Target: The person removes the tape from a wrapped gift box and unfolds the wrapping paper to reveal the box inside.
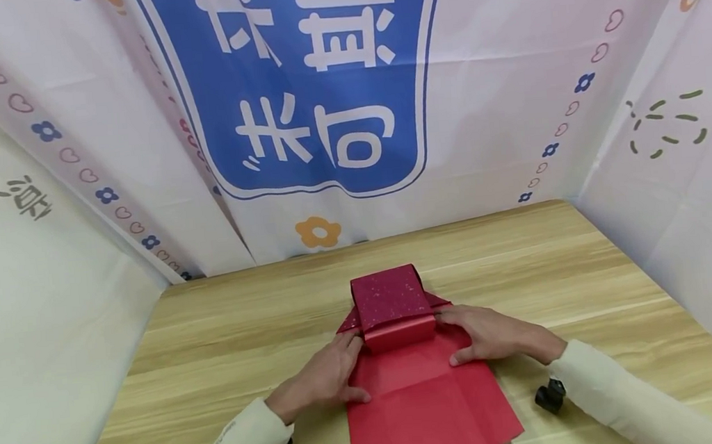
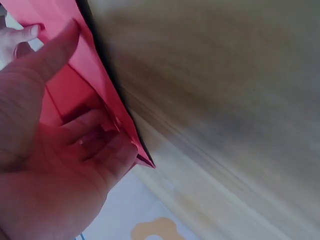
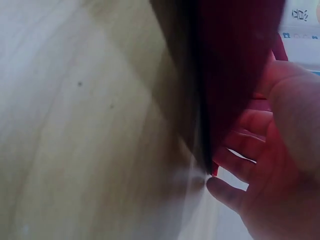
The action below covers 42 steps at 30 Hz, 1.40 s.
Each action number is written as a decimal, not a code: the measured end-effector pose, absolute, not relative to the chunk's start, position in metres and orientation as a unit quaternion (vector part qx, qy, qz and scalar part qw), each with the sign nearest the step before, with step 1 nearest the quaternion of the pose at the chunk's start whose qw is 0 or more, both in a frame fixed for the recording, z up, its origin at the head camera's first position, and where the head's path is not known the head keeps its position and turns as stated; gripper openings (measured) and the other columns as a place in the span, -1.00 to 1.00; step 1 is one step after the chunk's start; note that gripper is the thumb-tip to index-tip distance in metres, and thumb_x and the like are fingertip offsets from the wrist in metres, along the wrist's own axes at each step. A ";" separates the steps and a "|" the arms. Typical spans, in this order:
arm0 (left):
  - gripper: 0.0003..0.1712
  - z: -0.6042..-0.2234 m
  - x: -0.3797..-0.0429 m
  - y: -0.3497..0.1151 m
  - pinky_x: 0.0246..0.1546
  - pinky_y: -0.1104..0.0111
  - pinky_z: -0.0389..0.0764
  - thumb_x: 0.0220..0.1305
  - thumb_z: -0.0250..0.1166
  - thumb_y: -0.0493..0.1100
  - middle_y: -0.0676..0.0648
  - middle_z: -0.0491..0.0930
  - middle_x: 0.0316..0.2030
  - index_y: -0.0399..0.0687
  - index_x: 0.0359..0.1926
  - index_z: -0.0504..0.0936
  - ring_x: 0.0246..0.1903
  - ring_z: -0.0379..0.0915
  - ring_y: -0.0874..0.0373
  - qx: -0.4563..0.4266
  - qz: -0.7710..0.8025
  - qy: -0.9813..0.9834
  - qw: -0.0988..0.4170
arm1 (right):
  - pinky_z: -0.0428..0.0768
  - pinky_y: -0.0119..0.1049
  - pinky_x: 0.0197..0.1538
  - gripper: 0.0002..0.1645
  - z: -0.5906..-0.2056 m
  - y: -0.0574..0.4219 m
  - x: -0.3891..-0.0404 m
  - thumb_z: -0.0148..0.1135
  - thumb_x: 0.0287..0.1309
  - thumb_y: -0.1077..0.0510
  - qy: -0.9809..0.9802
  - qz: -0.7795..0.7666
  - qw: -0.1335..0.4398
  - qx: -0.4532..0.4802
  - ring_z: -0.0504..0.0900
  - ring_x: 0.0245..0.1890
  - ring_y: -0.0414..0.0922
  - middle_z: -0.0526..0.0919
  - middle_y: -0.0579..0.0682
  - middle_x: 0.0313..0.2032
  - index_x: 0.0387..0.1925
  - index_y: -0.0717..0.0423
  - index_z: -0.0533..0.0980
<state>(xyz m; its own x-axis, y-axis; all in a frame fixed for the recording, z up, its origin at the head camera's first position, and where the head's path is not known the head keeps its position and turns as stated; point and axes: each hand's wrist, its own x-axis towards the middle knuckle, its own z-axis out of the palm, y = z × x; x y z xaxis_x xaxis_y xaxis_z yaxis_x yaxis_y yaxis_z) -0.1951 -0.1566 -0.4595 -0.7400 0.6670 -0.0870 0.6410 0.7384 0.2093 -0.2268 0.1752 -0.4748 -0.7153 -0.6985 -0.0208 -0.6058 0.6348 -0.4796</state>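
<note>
On the table lies a sheet of red wrapping paper (image 1: 427,411), its near part spread flat and creased. A small box-shaped parcel (image 1: 392,296) sits at its far end, covered on top by the paper's darker, speckled side. My left hand (image 1: 327,377) has its fingertips at the parcel's left side, thumb resting on the paper. In the left wrist view its fingers reach into a fold (image 2: 112,107) of the red paper. On the other side my right hand (image 1: 487,334) touches the paper with fingers extended along the parcel's right edge; the right wrist view shows them relaxed.
The wood-grain table (image 1: 233,329) extends around the paper. Printed white cloth walls (image 1: 485,114) enclose its back and sides. A black wrist device (image 1: 550,396) shows under the right sleeve (image 1: 621,396).
</note>
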 end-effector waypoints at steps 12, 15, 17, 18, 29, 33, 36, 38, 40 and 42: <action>0.34 -0.460 -0.205 -0.161 0.44 -0.02 0.18 0.03 0.48 0.24 -0.37 0.02 0.49 -0.46 0.49 -0.09 0.49 -0.02 -0.20 0.319 0.125 0.928 0.144 | 0.59 -0.04 0.15 -0.34 -0.477 0.160 -0.241 0.17 0.32 -0.18 0.909 -0.203 0.026 -0.364 0.62 0.11 0.00 0.60 0.08 0.16 0.24 0.20 0.46; 0.31 -0.460 -0.207 -0.162 0.40 -0.06 0.25 0.08 0.46 0.22 -0.38 0.03 0.48 -0.46 0.49 -0.09 0.47 0.03 -0.22 0.318 0.142 0.928 0.130 | 0.61 -0.06 0.13 -0.27 -0.474 0.159 -0.244 0.18 0.31 -0.20 0.915 -0.205 0.031 -0.346 0.65 0.09 0.01 0.60 0.13 0.19 0.26 0.27 0.43; 0.24 -0.459 -0.208 -0.162 0.37 -0.06 0.30 0.13 0.43 0.19 -0.39 0.07 0.47 -0.47 0.48 -0.06 0.44 0.10 -0.23 0.320 0.154 0.928 0.111 | 0.62 -0.08 0.12 -0.21 -0.472 0.158 -0.245 0.20 0.28 -0.23 0.921 -0.208 0.031 -0.329 0.65 0.08 0.00 0.57 0.15 0.21 0.28 0.29 0.41; 0.20 -0.459 -0.208 -0.163 0.35 -0.05 0.33 0.16 0.41 0.17 -0.39 0.09 0.46 -0.47 0.47 -0.04 0.43 0.14 -0.23 0.322 0.159 0.928 0.099 | 0.63 -0.11 0.09 -0.19 -0.471 0.158 -0.246 0.20 0.26 -0.26 0.924 -0.210 0.028 -0.320 0.66 0.04 -0.03 0.60 0.14 0.18 0.27 0.28 0.43; -0.15 -0.456 -0.211 -0.161 0.25 -0.01 0.47 0.37 0.22 0.07 -0.38 0.36 0.32 -0.45 0.41 0.17 0.29 0.36 -0.23 0.302 0.186 0.935 0.023 | 0.62 -0.01 0.08 -0.11 -0.457 0.142 -0.254 0.38 0.07 -0.28 0.918 -0.284 -0.114 -0.251 0.57 0.09 0.02 0.53 0.08 0.14 0.31 0.10 0.38; -0.18 -0.455 -0.213 -0.159 0.22 0.01 0.51 0.38 0.21 0.07 -0.34 0.40 0.30 -0.40 0.41 0.19 0.27 0.39 -0.20 0.284 0.191 0.940 0.013 | 0.53 0.07 0.23 -0.21 -0.451 0.139 -0.261 0.38 0.16 -0.09 0.914 -0.288 -0.108 -0.265 0.50 0.26 0.08 0.50 0.12 0.27 0.35 0.12 0.37; -0.19 -0.455 -0.216 -0.157 0.21 0.02 0.52 0.39 0.20 0.08 -0.31 0.42 0.29 -0.35 0.43 0.20 0.27 0.40 -0.18 0.267 0.199 0.943 0.005 | 0.61 0.03 0.14 -0.35 -0.449 0.137 -0.266 0.30 0.25 0.09 0.910 -0.300 -0.099 -0.270 0.60 0.16 0.11 0.54 0.19 0.24 0.33 0.20 0.40; -0.19 -0.455 -0.219 -0.156 0.22 0.02 0.51 0.39 0.21 0.08 -0.30 0.42 0.29 -0.34 0.43 0.21 0.27 0.39 -0.17 0.260 0.204 0.944 -0.012 | 0.68 -0.06 0.00 -0.42 -0.449 0.136 -0.269 0.23 0.28 0.20 0.907 -0.310 -0.096 -0.268 0.67 0.05 0.10 0.60 0.24 0.17 0.31 0.24 0.42; -0.21 -0.454 -0.223 -0.153 0.22 0.03 0.51 0.38 0.22 0.07 -0.28 0.43 0.29 -0.34 0.41 0.24 0.26 0.39 -0.17 0.258 0.210 0.942 -0.039 | 0.70 -0.20 -0.16 -0.48 -0.450 0.135 -0.271 0.17 0.31 0.26 0.906 -0.318 -0.095 -0.264 0.74 -0.11 0.04 0.68 0.26 0.02 0.28 0.25 0.44; -0.22 -0.453 -0.228 -0.150 0.21 0.04 0.52 0.38 0.23 0.06 -0.28 0.43 0.29 -0.35 0.40 0.25 0.25 0.40 -0.16 0.256 0.214 0.940 -0.068 | 0.62 -0.34 -0.30 -0.53 -0.451 0.135 -0.273 0.14 0.31 0.29 0.906 -0.320 -0.100 -0.259 0.73 -0.34 -0.08 0.74 0.24 -0.16 0.25 0.25 0.48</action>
<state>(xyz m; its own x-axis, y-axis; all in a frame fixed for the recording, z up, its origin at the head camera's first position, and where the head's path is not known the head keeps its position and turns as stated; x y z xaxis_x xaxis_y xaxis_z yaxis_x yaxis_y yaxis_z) -0.2279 -0.1498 -0.4527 -0.8594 0.4530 0.2373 0.5111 0.7769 0.3678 -0.2733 0.1346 -0.4506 -0.8464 -0.4050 0.3458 -0.5324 0.6616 -0.5280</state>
